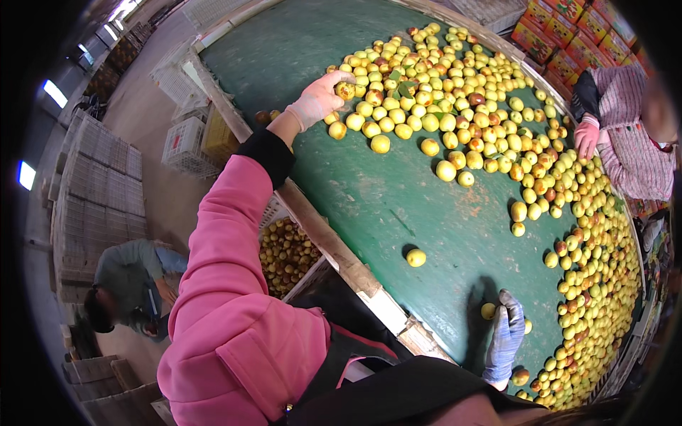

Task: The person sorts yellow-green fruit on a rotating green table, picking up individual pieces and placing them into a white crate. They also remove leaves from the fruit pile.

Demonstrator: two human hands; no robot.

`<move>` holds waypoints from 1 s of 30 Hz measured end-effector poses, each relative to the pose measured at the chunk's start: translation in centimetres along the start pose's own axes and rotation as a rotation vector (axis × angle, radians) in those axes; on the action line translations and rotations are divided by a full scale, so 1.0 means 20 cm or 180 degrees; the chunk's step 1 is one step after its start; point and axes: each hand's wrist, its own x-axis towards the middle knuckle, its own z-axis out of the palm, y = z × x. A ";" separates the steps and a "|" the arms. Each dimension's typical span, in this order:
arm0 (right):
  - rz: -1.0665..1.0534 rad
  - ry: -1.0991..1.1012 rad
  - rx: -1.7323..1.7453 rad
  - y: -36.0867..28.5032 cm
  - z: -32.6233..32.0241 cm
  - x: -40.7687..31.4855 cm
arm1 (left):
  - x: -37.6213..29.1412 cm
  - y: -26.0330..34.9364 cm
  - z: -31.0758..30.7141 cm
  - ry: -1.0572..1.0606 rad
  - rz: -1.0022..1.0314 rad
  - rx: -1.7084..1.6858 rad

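Note:
My left hand (315,102), in a pale pink glove under a pink sleeve, reaches to the far left of the fruit. Its thumb and fingers close around a yellow-brown jujube (345,91). Beside it spreads a loose layer of yellow-green jujubes (397,115), some blotched brown, with a few green leaves (406,89) among them. Low on the right is my right hand (507,336), in a blue-grey glove, over the green table surface (367,197). One jujube (488,311) shows beside its thumb, another (528,326) past its far side; whether either is held is unclear.
A wooden rim (341,255) edges the table. Below it stands a crate of darker jujubes (287,255). Across the table, a co-worker's pink-gloved hand (586,137) touches the fruit. Another person (133,282) bends down at left, near stacked white crates (101,197). Printed cartons (559,37) stand behind.

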 end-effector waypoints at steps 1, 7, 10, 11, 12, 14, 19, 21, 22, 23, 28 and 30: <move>0.0054 0.0006 0.0041 0.00 0.01 0.00 | -0.03 -0.01 -0.01 -0.0037 0.0143 -0.0582; 0.0000 -0.0104 -0.0014 -0.01 0.03 0.01 | -0.42 0.08 -0.01 0.0276 0.0246 -0.1400; -0.0190 -0.0132 -0.0219 -0.04 0.05 0.00 | -0.73 0.00 -0.19 0.0000 0.0326 -0.1206; -0.0128 -0.0141 -0.0181 -0.06 0.07 0.00 | -0.86 -0.02 -0.23 -0.0137 0.0003 -0.1180; -0.0060 -0.0169 -0.0122 -0.08 0.09 -0.01 | -0.98 -0.02 -0.29 -0.0259 -0.0335 -0.1134; -0.0372 -0.0236 -0.0259 -0.10 0.12 -0.01 | -1.10 -0.08 -0.44 -0.0204 0.1513 0.1754; -0.0389 -0.0375 -0.0445 -0.10 0.16 0.00 | -0.80 -0.05 -0.28 0.1243 0.0650 0.1668; -0.0358 -0.0361 -0.0551 -0.09 0.15 0.00 | -0.46 0.05 -0.13 0.0786 0.0694 0.2173; -0.0353 -0.0308 -0.0511 -0.08 0.16 0.01 | -0.29 0.05 -0.05 0.0634 0.0720 0.2157; -0.0394 -0.0337 -0.0560 -0.08 0.16 0.02 | -0.13 0.03 0.02 0.0468 0.0746 0.2147; -0.0433 -0.0316 -0.0620 -0.07 0.15 0.05 | 0.42 0.11 0.27 -0.0155 -0.0878 0.2970; -0.0541 -0.0187 -0.0643 -0.08 0.17 0.05 | 0.46 0.16 0.30 -0.0490 -0.0752 0.3166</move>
